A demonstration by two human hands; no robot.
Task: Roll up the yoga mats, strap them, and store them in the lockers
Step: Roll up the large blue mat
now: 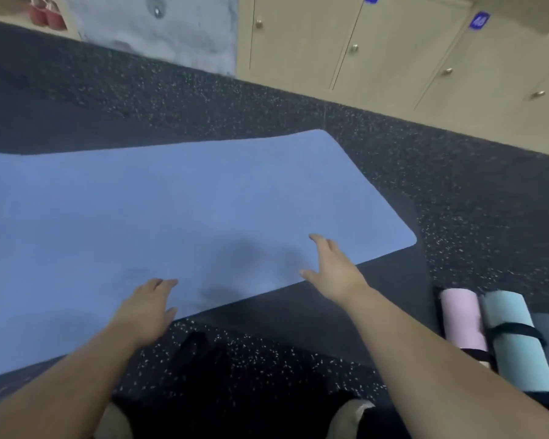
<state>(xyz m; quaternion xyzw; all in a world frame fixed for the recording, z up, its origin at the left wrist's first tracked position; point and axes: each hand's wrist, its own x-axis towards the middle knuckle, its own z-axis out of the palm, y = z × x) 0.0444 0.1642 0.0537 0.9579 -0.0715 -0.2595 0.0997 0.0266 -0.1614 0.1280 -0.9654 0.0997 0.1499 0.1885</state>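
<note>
A blue yoga mat [159,210] lies unrolled and flat on the dark speckled floor, its rounded end at the right. My left hand [146,307] reaches over the mat's near edge with fingers extended. My right hand [333,269] hovers with spread fingers over the near edge closer to the mat's right end. Neither hand holds anything. A dark mat [355,299] lies flat under the blue one and sticks out at the near right. A rolled pink mat [461,321] and a rolled teal mat [514,334] with a black strap lie at the right.
Beige lockers [377,42] with round brass knobs and blue number tags line the far wall. A grey concrete wall [159,30] stands left of them. Red shoes [46,12] sit on a shelf at the far left. My knees show at the bottom edge.
</note>
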